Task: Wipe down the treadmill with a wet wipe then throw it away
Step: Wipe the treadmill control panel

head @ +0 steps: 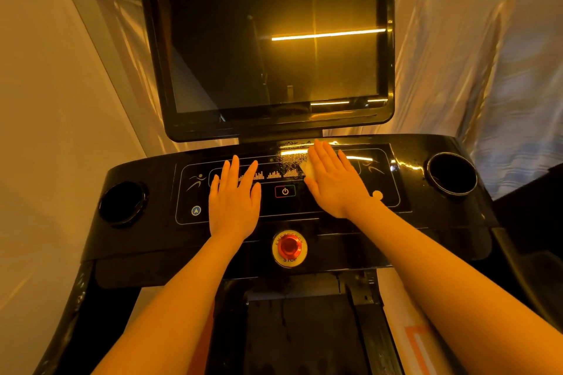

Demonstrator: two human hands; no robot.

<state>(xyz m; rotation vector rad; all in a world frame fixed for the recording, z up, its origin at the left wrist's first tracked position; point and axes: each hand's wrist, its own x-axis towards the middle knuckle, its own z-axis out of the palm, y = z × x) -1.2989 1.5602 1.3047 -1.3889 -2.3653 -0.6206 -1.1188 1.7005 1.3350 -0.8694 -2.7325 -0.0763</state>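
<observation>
Both hands lie flat on the treadmill (146, 240) console, fingers straight. My right hand (333, 184) presses the wipe (308, 168) against the glossy panel, just right of the power button (285, 191) — only a pale corner of the wipe shows under the fingers. My left hand (233, 199) rests palm down on the panel, left of that button, and holds nothing. I see the red stop button (289, 246) below, between my forearms, and the dark screen (268, 39) stands upright above — a cup holder (452, 173) sits at the right.
</observation>
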